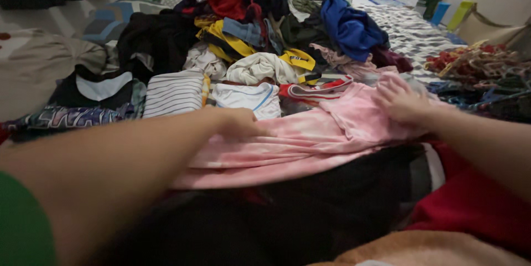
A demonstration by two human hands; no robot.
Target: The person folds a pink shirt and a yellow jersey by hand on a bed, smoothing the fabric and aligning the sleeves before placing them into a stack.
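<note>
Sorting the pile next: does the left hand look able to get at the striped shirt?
Probably yes. The left hand rests on the pink garment, and the striped shirt lies just beyond it, on top, uncovered.

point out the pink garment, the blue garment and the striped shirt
pink garment (310,141), head view, on its flat middle between the hands
blue garment (351,28), head view, on the bunched middle, atop the pile
striped shirt (174,94), head view, on its folded front

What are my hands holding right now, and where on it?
Both hands are on the pink garment: the left hand presses its left part, the right hand its upper right edge. Whether the fingers actually grip it cannot be told.
</note>
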